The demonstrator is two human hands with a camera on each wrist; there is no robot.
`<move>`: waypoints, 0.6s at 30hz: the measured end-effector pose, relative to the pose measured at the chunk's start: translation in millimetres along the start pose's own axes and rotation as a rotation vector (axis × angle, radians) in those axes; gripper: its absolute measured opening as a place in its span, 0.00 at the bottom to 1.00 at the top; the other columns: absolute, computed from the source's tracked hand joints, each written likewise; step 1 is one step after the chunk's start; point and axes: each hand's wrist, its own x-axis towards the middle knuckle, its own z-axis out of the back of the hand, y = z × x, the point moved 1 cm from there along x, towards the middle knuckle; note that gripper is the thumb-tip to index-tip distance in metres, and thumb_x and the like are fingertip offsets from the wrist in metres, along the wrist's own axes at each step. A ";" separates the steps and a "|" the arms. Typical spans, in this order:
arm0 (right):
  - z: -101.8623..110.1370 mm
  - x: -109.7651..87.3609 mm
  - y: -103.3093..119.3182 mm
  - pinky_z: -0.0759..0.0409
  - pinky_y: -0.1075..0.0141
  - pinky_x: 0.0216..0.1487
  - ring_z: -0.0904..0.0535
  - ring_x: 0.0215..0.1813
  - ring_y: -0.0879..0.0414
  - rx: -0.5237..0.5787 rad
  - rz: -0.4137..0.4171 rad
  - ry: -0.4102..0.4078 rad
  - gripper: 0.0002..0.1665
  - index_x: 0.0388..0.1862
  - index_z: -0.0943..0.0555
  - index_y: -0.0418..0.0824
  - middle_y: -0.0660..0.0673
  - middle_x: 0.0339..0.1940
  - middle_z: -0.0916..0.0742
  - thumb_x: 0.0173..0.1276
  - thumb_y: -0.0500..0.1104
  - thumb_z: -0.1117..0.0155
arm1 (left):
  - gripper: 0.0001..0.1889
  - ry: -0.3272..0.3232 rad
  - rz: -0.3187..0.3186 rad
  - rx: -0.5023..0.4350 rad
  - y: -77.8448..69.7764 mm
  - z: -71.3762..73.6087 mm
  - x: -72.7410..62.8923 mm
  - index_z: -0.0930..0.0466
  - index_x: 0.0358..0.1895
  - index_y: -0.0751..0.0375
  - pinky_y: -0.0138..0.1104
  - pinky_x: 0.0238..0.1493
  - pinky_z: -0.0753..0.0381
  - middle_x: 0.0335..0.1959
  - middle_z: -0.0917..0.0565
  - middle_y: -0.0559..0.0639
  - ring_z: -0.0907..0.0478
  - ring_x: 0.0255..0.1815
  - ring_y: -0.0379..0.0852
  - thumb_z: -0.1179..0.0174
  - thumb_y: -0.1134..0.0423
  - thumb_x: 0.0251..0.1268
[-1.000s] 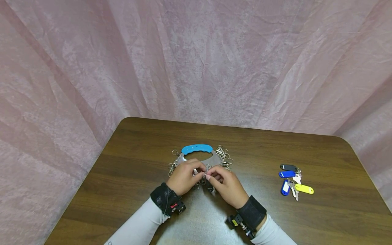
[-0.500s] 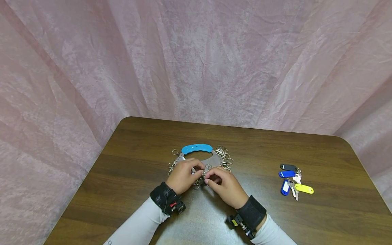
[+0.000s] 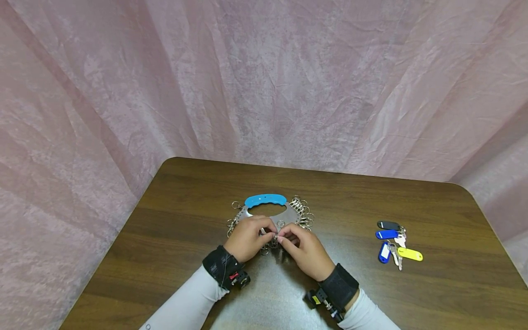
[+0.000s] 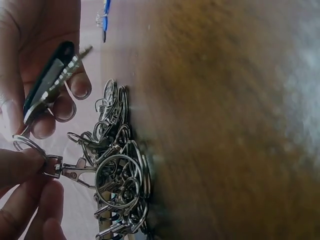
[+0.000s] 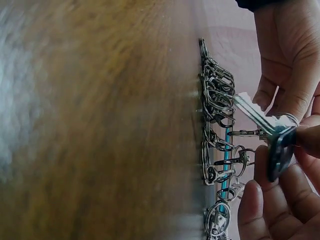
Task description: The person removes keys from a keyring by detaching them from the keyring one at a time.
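Note:
A grey metal plate [image 3: 291, 214] with a blue handle [image 3: 265, 200] lies on the table, fringed with swivel clips and rings. Over its near edge my left hand [image 3: 245, 236] pinches a split ring [image 4: 31, 144] that hangs from one swivel clip [image 4: 75, 170]. From the right, my right hand [image 3: 307, 250] pinches that same ring between thumb and finger. A silver key [image 5: 255, 112] and a black key tag [image 5: 281, 152] dangle at the ring, in front of the right hand's curled fingers. In the head view the hands hide much of the ring.
To the right on the wooden table [image 3: 453, 220] lies a group of keys [image 3: 396, 254] with a black tag [image 3: 388, 225], two blue tags [image 3: 386, 234] and a yellow tag [image 3: 410, 254]. Behind the table's far edge hangs a pink curtain [image 3: 288, 91].
Half a second ago my right fingertips were slightly apart from the left ones; now they meet again at the ring. The key below has swung a little. The plate and loose keys stay put.

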 end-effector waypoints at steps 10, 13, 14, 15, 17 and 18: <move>0.9 0.3 0.2 0.18 0.70 0.42 0.19 0.38 0.66 0.014 -0.027 -0.024 0.08 0.40 0.18 0.43 0.52 0.35 0.13 0.75 0.47 0.38 | 0.04 -0.003 -0.061 0.042 0.6 -2.3 -0.1 0.14 0.33 0.52 0.30 0.40 0.21 0.35 0.12 0.43 0.17 0.35 0.39 0.31 0.66 0.61; 1.0 0.3 -0.7 0.18 0.70 0.42 0.19 0.38 0.66 0.009 -0.021 -0.032 0.07 0.41 0.18 0.44 0.52 0.35 0.13 0.75 0.46 0.38 | 0.03 0.002 -0.063 0.061 1.7 -3.8 -0.1 0.14 0.34 0.51 0.31 0.41 0.20 0.35 0.12 0.42 0.18 0.36 0.38 0.30 0.65 0.61; 1.1 0.2 -0.8 0.18 0.69 0.42 0.19 0.38 0.66 0.007 -0.021 -0.036 0.07 0.41 0.18 0.44 0.52 0.35 0.13 0.75 0.46 0.38 | 0.03 0.003 -0.065 0.064 1.9 -4.3 -0.1 0.14 0.34 0.51 0.31 0.41 0.20 0.35 0.12 0.42 0.17 0.37 0.38 0.30 0.65 0.61; 1.2 0.1 -0.8 0.18 0.69 0.42 0.19 0.38 0.66 0.004 -0.022 -0.040 0.06 0.41 0.18 0.45 0.52 0.34 0.13 0.75 0.46 0.37 | 0.03 0.003 -0.065 0.065 1.9 -4.7 -0.1 0.14 0.34 0.51 0.32 0.42 0.20 0.36 0.12 0.42 0.17 0.37 0.39 0.30 0.65 0.62; 1.4 -0.2 -0.7 0.18 0.69 0.42 0.19 0.37 0.66 0.001 -0.027 -0.048 0.06 0.41 0.18 0.45 0.52 0.34 0.13 0.74 0.46 0.37 | 0.03 0.003 -0.055 0.060 1.6 -5.1 -0.1 0.14 0.35 0.51 0.32 0.43 0.20 0.36 0.12 0.42 0.17 0.38 0.39 0.30 0.65 0.62; 1.4 -0.3 -0.6 0.18 0.69 0.42 0.19 0.37 0.66 0.001 -0.031 -0.051 0.06 0.41 0.18 0.45 0.52 0.34 0.14 0.74 0.46 0.36 | 0.03 0.003 -0.045 0.056 1.3 -5.3 -0.2 0.14 0.35 0.51 0.33 0.43 0.20 0.36 0.12 0.42 0.17 0.39 0.39 0.31 0.65 0.62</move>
